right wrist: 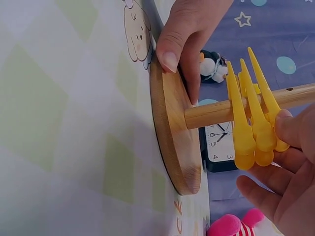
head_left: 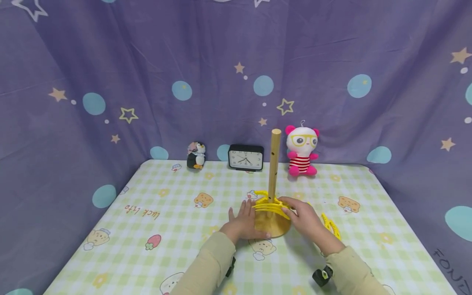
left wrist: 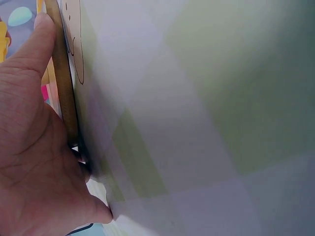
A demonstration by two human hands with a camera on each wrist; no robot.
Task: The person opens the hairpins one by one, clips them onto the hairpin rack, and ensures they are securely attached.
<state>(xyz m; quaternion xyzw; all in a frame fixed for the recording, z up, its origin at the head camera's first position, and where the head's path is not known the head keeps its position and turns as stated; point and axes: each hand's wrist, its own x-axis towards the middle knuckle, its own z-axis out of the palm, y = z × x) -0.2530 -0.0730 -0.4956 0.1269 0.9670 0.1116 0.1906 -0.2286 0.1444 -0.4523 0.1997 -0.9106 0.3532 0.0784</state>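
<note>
A wooden stand has a round base (head_left: 273,229) and an upright pole (head_left: 274,164) with dark holes. My left hand (head_left: 243,223) rests against the left of the base, fingers spread and mostly straight; its thumb lies on the base's near rim. Low on the pole, several curved yellow plastic pieces (right wrist: 253,132), tapered at one end and rounded at the other, sit stacked around it, just above the base. My right hand (head_left: 305,218) pinches them at their right side, thumb on top and fingers beneath. Another yellow piece (head_left: 332,227) lies on the cloth, partly behind the right forearm.
Along the back of the table stand a penguin toy (head_left: 196,155), a black alarm clock (head_left: 246,157) and a pink-and-white plush (head_left: 302,151). A checked cloth (head_left: 177,237) covers the table. A purple curtain (head_left: 221,49) hangs behind and at both sides.
</note>
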